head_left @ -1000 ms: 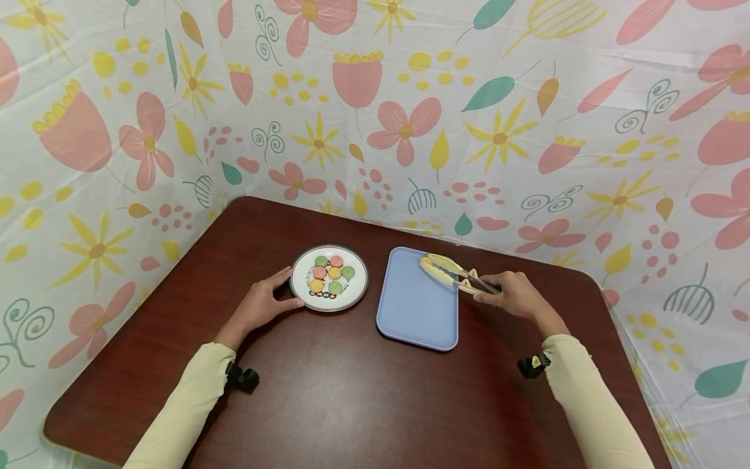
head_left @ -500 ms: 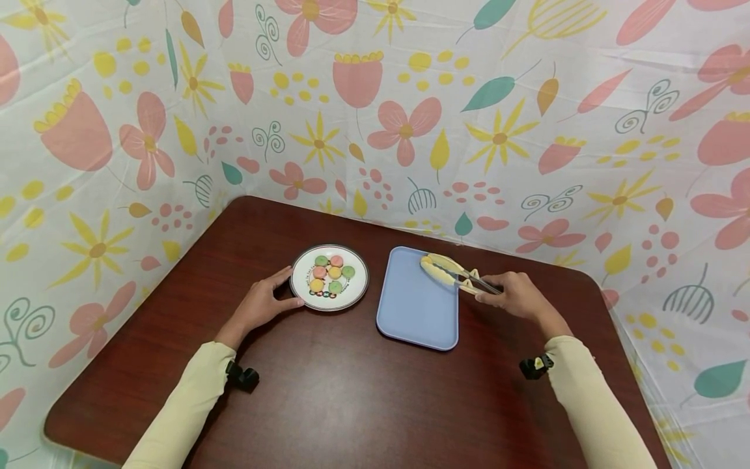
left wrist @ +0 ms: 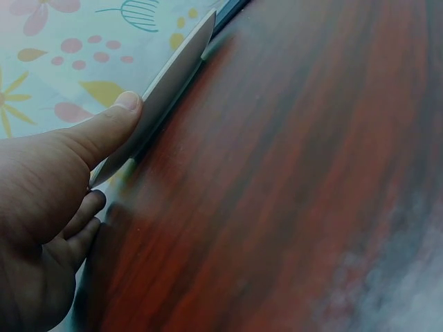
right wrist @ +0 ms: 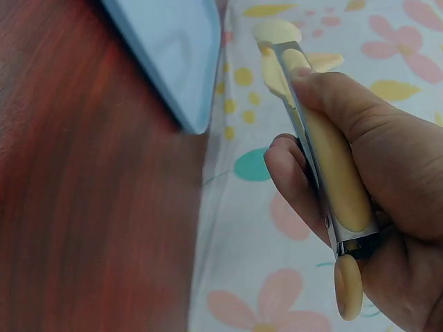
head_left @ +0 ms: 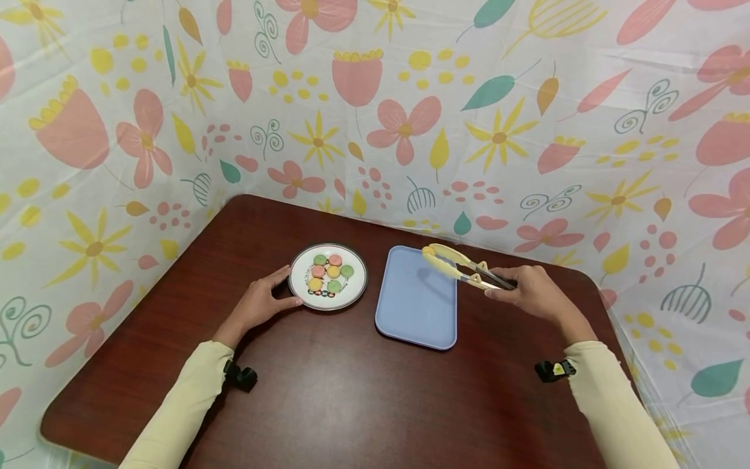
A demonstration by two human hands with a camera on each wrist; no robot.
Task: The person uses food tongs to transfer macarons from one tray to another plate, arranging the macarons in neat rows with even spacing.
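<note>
My left hand (head_left: 260,306) holds the near left rim of a round white plate (head_left: 299,277), thumb at the front edge and fingers along the left side. Several pink, green and yellow macarons (head_left: 334,286) lie on that plate. In my right hand (head_left: 536,293) is a pair of tongs (head_left: 459,273) with cream-yellow tips and metal arms. The thumb presses along the tongs' handle (right wrist: 339,166) in the right wrist view. Between the tips shows a round yellow macaron (head_left: 430,251). The tips are over the far part of a blue tray (head_left: 416,319), casting a shadow on it.
Everything stands on a dark reddish-brown table (head_left: 328,391) with rounded corners. A flower-patterned cloth (head_left: 404,130) hangs close behind its far edge and along the sides. The plate is left of the tray, with a narrow strip of table between them.
My right hand has drawn back slightly to the right, and the tongs have lifted from the tray with the yellow macaron at their tips. The left hand stays at the plate.
</note>
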